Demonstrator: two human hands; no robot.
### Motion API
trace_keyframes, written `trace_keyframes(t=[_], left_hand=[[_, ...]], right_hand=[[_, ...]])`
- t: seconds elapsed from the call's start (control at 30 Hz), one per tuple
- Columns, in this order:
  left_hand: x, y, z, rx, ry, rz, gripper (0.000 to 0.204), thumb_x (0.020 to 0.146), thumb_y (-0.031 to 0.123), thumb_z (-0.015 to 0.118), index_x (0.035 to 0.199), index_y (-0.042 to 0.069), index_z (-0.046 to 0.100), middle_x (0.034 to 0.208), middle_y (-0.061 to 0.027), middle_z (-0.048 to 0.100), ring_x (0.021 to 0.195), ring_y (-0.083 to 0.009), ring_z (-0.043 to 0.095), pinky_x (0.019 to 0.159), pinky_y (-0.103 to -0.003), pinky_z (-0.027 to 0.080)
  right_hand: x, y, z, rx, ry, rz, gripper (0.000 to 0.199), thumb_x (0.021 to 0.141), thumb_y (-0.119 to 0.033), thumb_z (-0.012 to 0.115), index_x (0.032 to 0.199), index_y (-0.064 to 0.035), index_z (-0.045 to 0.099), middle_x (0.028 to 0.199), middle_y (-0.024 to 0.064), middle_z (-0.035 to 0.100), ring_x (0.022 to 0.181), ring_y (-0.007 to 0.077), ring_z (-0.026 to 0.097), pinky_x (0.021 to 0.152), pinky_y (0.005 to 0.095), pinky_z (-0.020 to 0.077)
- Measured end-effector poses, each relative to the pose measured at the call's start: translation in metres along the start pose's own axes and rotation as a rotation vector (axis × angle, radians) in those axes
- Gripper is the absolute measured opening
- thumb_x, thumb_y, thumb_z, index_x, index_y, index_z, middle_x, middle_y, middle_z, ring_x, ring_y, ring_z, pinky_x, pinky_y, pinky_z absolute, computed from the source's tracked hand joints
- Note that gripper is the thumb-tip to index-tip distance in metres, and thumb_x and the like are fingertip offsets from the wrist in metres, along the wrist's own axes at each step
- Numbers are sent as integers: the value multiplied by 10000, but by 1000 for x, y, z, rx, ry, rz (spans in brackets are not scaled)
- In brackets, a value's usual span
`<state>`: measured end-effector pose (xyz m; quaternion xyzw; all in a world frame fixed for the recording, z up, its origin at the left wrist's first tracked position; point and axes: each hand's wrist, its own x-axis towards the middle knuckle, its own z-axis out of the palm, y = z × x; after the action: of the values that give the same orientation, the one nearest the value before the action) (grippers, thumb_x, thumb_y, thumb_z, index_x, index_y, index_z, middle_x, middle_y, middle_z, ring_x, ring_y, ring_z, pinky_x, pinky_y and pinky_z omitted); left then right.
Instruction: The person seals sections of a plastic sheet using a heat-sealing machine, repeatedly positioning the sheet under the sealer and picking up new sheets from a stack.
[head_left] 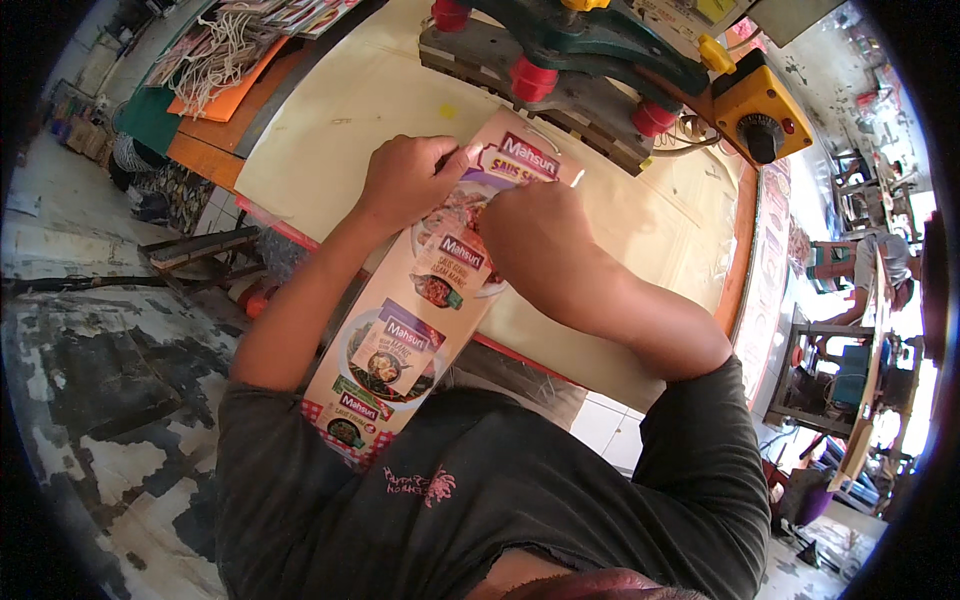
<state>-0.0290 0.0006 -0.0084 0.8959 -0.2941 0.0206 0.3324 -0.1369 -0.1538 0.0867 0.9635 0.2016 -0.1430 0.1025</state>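
Observation:
A long printed cardboard strip (412, 278) with food pictures slants from my lap up over the table edge, its far end under the front of a press (540, 100). At its upper left edge my left hand (415, 180) is closed, thumb and fingers pinching the card. My right hand (535, 225) is curled into a fist over the strip's upper right part. Its fingertips are hidden, so what it holds cannot be made out. A thin pale curved line, perhaps a cord, shows near the strip's far end.
The table (340, 130) has a cream sheet on top. A yellow control box (765, 110) with a black knob hangs right of the press. Stacked printed cards with white cords (215, 65) lie at the far left. Another person (880, 275) sits at far right.

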Motion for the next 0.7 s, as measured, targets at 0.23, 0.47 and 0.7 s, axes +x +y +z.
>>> trace_keyframes(t=[0.23,0.47,0.7], left_hand=[[-9,4,-8,-414,-287,227,414,1009,365,640,794,12,651,576,-134,494,508,-215,435,527,-358,386],[-13,4,-11,-477,-268,418,398,997,303,662,728,19,593,556,-119,420,461,-200,401,486,-357,346],[-15,3,-12,-484,-221,479,374,990,248,703,709,11,635,514,-96,435,451,-146,381,471,-329,334]], right_hand=[[-51,27,-30,-27,297,23,103,871,-157,646,825,-77,691,699,129,697,681,322,716,599,432,546],[-60,56,-44,23,373,246,126,920,-162,634,985,-70,692,796,173,709,775,376,704,674,487,534],[-51,73,-33,57,556,77,107,871,-88,591,885,-32,681,765,170,710,747,351,723,631,462,567]])
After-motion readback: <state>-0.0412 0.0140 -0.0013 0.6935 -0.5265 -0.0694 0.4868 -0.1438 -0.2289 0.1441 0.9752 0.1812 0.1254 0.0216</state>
